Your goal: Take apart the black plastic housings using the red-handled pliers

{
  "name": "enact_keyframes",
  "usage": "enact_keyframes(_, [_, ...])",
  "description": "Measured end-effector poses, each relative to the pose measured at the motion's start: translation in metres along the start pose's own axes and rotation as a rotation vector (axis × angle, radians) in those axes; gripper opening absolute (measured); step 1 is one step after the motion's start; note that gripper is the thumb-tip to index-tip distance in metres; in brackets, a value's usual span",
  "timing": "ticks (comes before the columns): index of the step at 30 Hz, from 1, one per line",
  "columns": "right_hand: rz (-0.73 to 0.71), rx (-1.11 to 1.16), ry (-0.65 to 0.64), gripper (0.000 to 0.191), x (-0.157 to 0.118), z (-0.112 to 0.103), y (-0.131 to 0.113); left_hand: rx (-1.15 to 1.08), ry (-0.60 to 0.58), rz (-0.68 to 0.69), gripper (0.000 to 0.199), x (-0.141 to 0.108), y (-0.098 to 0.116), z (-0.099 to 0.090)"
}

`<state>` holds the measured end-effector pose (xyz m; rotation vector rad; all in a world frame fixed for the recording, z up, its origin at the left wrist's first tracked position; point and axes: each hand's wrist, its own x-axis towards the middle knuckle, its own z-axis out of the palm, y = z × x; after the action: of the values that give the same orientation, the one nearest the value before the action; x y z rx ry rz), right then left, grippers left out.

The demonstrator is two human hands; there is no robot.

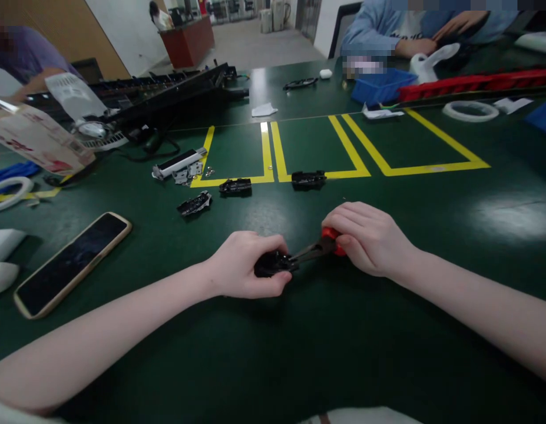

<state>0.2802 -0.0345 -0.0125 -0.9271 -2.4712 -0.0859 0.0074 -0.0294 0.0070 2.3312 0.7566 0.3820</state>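
Note:
My left hand [246, 265] is closed around a small black plastic part [273, 265], pinched between thumb and fingers just above the green table [264, 353]. In my right hand [370, 238] is a pair of red-handled needle-nose pliers [312, 251], with the fingers wrapped round the handles. The jaws point left and meet the right end of the black part; what they grip there is too small to make out. Beyond my hands lie similar black parts: one [308, 179] on the yellow tape, a second [235, 186] to its left, and a third [194, 204] nearer me.
To the left are a phone [73, 265], a white tape roll [10, 194] and small metal pieces [188, 172]. Yellow tape frames [436, 169] mark the table. Farther back are a blue bin [381, 85], a long red strip [476, 82], black assemblies [175, 94] and people.

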Motion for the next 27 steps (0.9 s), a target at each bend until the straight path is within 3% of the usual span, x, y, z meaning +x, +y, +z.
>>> enact_keyframes(6, [-0.047, -0.063, 0.012, 0.033, -0.0025, -0.0026, 0.002, -0.018, -0.028, 0.107, 0.029, 0.0109, -0.0014, 0.0048])
enact_keyframes(11, [-0.018, -0.097, 0.017, 0.035, -0.0063, -0.0015, 0.0061, -0.083, -0.007, 0.093, 0.029, 0.006, 0.0018, 0.0072])
enact_keyframes(18, [-0.099, -0.13, 0.015, 0.033, -0.0043, -0.0027, 0.0063, -0.099, 0.0, 0.076, 0.032, 0.0053, 0.002, 0.0073])
enact_keyframes(27, [0.052, -0.082, -0.051, 0.041, -0.0072, 0.0002, 0.0013, -0.132, -0.031, 0.04, 0.034, 0.007, 0.0029, 0.0052])
